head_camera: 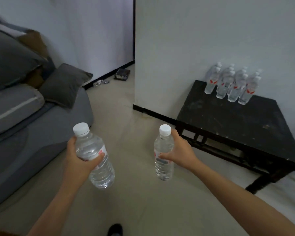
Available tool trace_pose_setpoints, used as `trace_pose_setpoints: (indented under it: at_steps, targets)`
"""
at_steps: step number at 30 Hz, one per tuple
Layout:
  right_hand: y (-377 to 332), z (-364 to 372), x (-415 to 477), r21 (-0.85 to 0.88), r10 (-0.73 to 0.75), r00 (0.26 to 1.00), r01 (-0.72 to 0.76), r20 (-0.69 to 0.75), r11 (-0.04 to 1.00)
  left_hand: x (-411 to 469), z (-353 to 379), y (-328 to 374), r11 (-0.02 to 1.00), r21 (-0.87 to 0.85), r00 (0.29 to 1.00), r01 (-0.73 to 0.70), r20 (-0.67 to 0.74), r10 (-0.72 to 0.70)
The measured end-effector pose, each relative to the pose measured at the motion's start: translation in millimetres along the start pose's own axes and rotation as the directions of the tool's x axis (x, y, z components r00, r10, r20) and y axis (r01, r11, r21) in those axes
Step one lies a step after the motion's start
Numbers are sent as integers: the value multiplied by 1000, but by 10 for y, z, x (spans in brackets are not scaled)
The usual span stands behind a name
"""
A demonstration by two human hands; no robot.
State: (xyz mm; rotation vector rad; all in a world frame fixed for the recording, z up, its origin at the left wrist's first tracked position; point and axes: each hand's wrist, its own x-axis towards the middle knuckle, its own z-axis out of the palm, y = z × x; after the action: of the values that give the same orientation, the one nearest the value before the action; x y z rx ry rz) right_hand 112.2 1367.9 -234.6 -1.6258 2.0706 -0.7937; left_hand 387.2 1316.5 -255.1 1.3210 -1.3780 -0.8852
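My left hand (78,159) grips a clear water bottle (99,169) with a white cap and a red-and-white label, tilted with its cap to the upper left. My right hand (179,150) holds a second water bottle (163,167) of the same kind, upright, fingers wrapped round its middle. Both bottles hang in the air above the floor, apart from each other. A black low table (237,126) stands to the right against the wall, with several more water bottles (232,84) grouped at its far corner.
A grey bed (32,133) with dark pillows (65,84) fills the left side. A white wall corner (134,65) juts out ahead, with a passage to its left holding small items on the floor (122,74). A dark shoe (115,229) shows at the bottom.
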Motion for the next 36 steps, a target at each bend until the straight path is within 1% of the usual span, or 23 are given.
trace_pose_setpoints:
  at_steps: [4, 7, 12, 18, 20, 25, 28, 31, 33, 36]
  targets:
    - [-243, 109, 597, -1, 44, 996, -45, -71, 999, 929, -3, -33, 998, 12, 995, -60, 76, 59]
    - [-365, 144, 951, 39, 87, 988, -83, -125, 996, 1495, 79, -15, 995, 19, 986, -93, 139, 90]
    - [-377, 85, 1408, 53, 151, 971, -144, -185, 988, 2171, 386, -33, 993, -3, 972, -115, 208, 113]
    - [-58, -57, 2004, 53, 244, 944, -239, -221, 970, 2966, 987, -118, 998, -52, 956, -47, 288, 60]
    - [110, -117, 2319, 42, 261, 937, -259, -233, 965, 3237, 1278, -126, 998, -47, 947, -51, 315, 63]
    - [449, -274, 3201, 46, 255, 930, -252, -267, 967, 3847, 1942, -80, 996, -58, 930, -65, 359, 81]
    - [590, -356, 3696, 33, 247, 928, -248, -277, 968, 4172, 2269, 18, 993, -70, 929, -90, 352, 109]
    - [745, -394, 4082, 28, 262, 924, -265, -278, 964, 4485, 2555, -19, 996, -75, 923, -58, 376, 82]
    - [751, -369, 4152, 33, 265, 927, -266, -266, 963, 4553, 2605, -37, 995, -80, 923, -52, 376, 79]
    - [872, -350, 4467, 64, 314, 914, -308, -258, 949, 4868, 2877, -106, 997, -62, 911, -49, 407, 70]
